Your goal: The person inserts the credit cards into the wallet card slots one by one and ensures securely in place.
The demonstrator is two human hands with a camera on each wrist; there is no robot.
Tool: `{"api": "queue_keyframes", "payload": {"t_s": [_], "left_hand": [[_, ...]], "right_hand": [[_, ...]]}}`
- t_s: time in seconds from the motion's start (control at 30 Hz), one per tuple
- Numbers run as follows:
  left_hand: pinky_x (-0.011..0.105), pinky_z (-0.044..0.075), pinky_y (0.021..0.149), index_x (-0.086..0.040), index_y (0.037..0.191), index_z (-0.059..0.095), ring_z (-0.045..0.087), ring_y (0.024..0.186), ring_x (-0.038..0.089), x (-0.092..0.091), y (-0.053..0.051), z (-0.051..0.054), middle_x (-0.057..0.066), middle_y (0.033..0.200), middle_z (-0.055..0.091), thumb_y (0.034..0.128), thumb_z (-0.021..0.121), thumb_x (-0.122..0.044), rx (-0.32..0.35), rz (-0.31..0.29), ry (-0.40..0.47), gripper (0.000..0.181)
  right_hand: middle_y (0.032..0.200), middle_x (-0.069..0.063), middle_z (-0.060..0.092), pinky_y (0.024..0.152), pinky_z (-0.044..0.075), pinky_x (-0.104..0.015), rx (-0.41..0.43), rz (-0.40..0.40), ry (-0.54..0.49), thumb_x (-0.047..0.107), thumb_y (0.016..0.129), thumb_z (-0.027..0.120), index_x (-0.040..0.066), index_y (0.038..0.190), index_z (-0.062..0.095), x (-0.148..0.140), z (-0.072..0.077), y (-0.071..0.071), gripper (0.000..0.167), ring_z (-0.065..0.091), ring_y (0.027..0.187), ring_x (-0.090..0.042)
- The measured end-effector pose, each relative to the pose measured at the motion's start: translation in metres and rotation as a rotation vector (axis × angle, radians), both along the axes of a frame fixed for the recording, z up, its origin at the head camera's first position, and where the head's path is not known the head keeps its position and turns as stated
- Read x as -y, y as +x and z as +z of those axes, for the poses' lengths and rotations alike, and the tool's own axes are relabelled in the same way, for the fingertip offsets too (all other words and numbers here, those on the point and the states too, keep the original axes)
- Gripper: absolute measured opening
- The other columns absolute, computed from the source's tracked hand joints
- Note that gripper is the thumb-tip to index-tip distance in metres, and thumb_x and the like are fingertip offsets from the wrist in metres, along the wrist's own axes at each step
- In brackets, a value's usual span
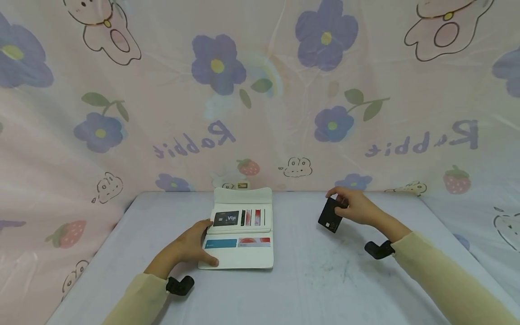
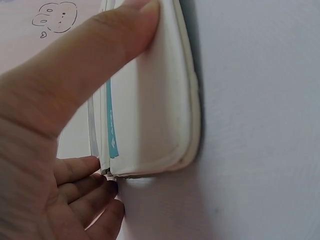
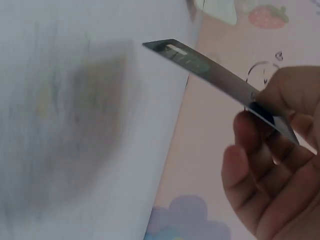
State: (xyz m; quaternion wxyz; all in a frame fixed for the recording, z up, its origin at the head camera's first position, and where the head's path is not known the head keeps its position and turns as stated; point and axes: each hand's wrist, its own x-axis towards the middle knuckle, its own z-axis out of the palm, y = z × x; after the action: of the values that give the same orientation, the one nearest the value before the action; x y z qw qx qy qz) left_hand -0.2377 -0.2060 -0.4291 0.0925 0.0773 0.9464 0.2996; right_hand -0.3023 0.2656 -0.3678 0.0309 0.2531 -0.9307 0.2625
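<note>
A white wallet (image 1: 243, 261) lies unfolded on the table, with several cards in its slots. Among them are a black card marked Vip (image 1: 226, 218) and a teal card (image 1: 220, 243). My left hand (image 1: 188, 243) holds the wallet by its left edge; the thumb (image 2: 100, 45) lies across the lower panel and the other fingers (image 2: 90, 200) are at the side. Well to the right, above the table, my right hand (image 1: 359, 206) pinches a black card (image 1: 330, 215) between thumb and fingers. The right wrist view shows that card (image 3: 215, 80) tilted, almost edge-on.
The table (image 1: 296, 289) has a pale cover with faint grey smudges right of the middle. Behind it hangs a printed curtain (image 1: 268, 126) with flowers and rabbits. A dark wrist device (image 1: 180, 285) sits on the left wrist, another (image 1: 378, 249) on the right.
</note>
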Motion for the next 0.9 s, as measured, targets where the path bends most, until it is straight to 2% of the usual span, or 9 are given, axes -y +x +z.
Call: {"api": "queue_keyframes", "payload": {"t_s": [0.23,0.53,0.73,0.9], "left_hand": [[0.060,0.032,0.110,0.000,0.147,0.031,0.032,0.141,0.040,0.000,0.000,-0.001,0.021,0.154,0.032,0.0455,0.095,-0.048,-0.003,0.000,0.004,0.129],[0.059,0.031,0.111,0.000,0.148,0.031,0.031,0.142,0.040,0.000,0.000,0.000,0.021,0.154,0.032,0.0460,0.094,-0.048,-0.003,0.004,0.002,0.129],[0.059,0.032,0.111,0.000,0.147,0.031,0.032,0.141,0.040,0.000,0.001,0.000,0.021,0.154,0.032,0.0462,0.094,-0.048,-0.010,-0.002,0.002,0.129],[0.058,0.031,0.112,0.002,0.147,0.031,0.032,0.141,0.041,0.001,0.000,0.000,0.022,0.154,0.032,0.0469,0.094,-0.047,-0.022,-0.017,0.001,0.128]], "right_hand": [[0.071,0.002,0.058,0.051,0.040,-0.025,0.031,-0.047,-0.071,0.007,0.084,0.066,0.015,0.117,0.059,0.016,0.000,0.003,0.035,0.045,0.055,-0.009],[0.075,-0.003,0.068,0.050,0.047,-0.028,0.107,-0.103,-0.215,0.008,0.084,0.069,0.009,0.115,0.060,0.037,-0.008,0.003,0.032,0.057,0.059,-0.018],[0.075,-0.005,0.070,0.050,0.050,-0.029,0.133,-0.116,-0.264,0.008,0.084,0.069,0.007,0.116,0.059,0.056,-0.012,0.005,0.033,0.060,0.061,-0.024],[0.076,-0.006,0.070,0.053,0.054,-0.036,0.163,-0.120,-0.307,0.009,0.084,0.070,0.006,0.117,0.058,0.070,-0.016,0.006,0.035,0.062,0.063,-0.028]]}}
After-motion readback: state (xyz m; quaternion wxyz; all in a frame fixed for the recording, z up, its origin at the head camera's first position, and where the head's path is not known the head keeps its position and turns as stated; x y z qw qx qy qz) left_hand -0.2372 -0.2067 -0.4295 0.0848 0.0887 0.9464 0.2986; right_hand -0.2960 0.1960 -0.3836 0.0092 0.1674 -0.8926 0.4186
